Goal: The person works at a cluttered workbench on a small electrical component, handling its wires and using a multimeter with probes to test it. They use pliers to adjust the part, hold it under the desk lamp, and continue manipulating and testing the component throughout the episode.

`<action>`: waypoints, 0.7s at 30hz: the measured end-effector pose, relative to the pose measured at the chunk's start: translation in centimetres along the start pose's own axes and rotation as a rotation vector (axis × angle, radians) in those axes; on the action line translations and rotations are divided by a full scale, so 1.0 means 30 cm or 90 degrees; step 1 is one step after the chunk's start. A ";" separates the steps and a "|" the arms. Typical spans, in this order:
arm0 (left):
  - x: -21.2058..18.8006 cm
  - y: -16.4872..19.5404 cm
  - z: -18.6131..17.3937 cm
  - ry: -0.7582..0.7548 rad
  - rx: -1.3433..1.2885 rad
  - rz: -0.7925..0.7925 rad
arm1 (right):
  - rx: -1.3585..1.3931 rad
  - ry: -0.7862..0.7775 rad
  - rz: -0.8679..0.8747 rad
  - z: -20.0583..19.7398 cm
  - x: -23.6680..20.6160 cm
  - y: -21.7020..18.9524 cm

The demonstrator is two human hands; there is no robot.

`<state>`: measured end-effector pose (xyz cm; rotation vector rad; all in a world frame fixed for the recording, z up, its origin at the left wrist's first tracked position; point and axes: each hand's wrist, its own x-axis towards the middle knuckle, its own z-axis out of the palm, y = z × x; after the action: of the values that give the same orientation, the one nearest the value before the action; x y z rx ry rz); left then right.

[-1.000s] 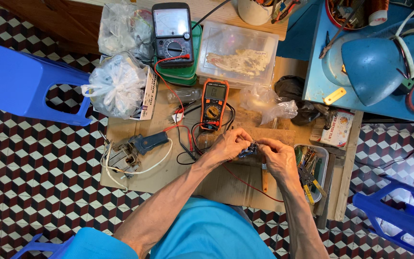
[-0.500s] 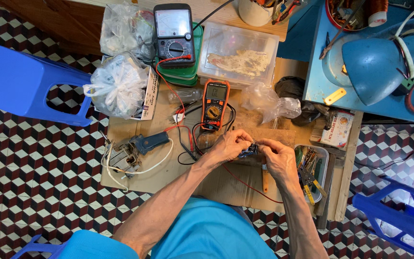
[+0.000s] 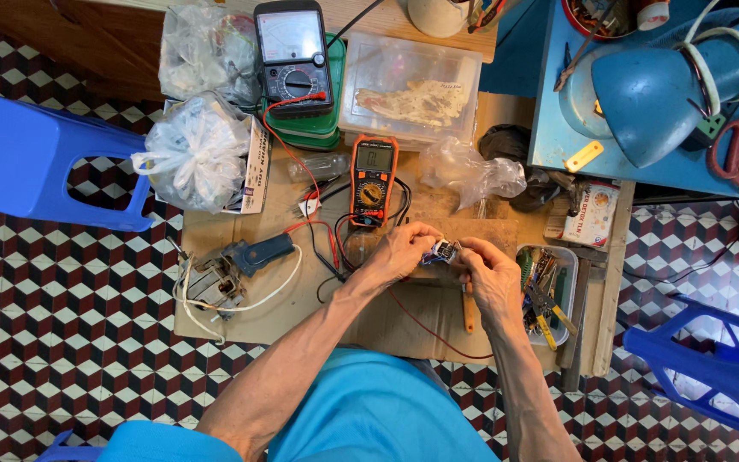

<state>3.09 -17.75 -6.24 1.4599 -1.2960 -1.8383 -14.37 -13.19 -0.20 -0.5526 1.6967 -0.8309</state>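
Thing in hand: a small blue-and-white electronic part [image 3: 443, 251], pinched between both hands just above the cardboard-covered tabletop [image 3: 241, 321].
Left hand: the left hand [image 3: 402, 250] is closed around the part's near-left side, fingertips curled in on it.
Right hand: the right hand [image 3: 491, 278] grips the part's other end with thumb and forefinger; the remaining fingers are folded.
Weight: judged very light, since fingertips alone carry it.
Stiffness: the body looks rigid and hard; any thin leads or wires on it would likely bend easily, though they are too small to make out.
Fragility: probably delicate; a firm squeeze on pins or solder points could damage it.
Where to hold: best taken by the plastic body's edges, as both hands do now, not by the wiring.
Beyond the left hand: an orange-edged digital multimeter [image 3: 373, 180] lies just past the knuckles, its black and red leads trailing toward the hands.
Further beyond: a dark analogue meter [image 3: 292, 56] on a green box.
Beside the right hand: a clear tray of small hand tools [image 3: 546, 295], just to its outer side.
Outside the left hand: a blue-handled tool with white cord [image 3: 245, 261], well apart.
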 end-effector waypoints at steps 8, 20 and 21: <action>-0.109 0.010 -0.011 0.077 -0.018 0.035 | 0.102 0.030 0.025 -0.088 -0.050 0.130; -0.382 0.004 -0.062 0.263 0.380 0.277 | -0.206 0.058 -0.097 -0.041 -0.292 0.298; -0.366 0.025 -0.028 0.261 0.399 0.313 | -0.234 0.079 -0.192 -0.036 -0.298 0.289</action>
<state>7.39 -9.58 -0.17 1.5087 -1.8796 -0.7967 -12.46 -0.86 -1.04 -1.0457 1.9225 -0.7780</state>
